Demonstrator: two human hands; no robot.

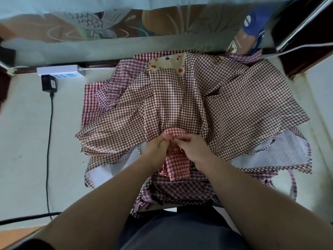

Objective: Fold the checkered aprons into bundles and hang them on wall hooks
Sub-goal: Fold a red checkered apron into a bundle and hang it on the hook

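A red-and-white checkered apron (177,164), gathered into a bundle, is held above the pile at the table's near edge. My left hand (157,147) grips its left side and my right hand (191,147) pinches the cloth at its top. Under it a large brown-checkered apron (180,98) with a bear patch (167,64) lies spread out. Maroon and purple checkered aprons (100,94) stick out on the left, and a pale blue-checked one (288,150) shows at the right. No wall hooks are in view.
The white table (27,132) carries a white power strip (61,71) with a black adapter (49,83); its cable runs down the left side. A blue-and-brown item (252,29) leans at the back right beside dark furniture (306,33). A glass panel stands behind.
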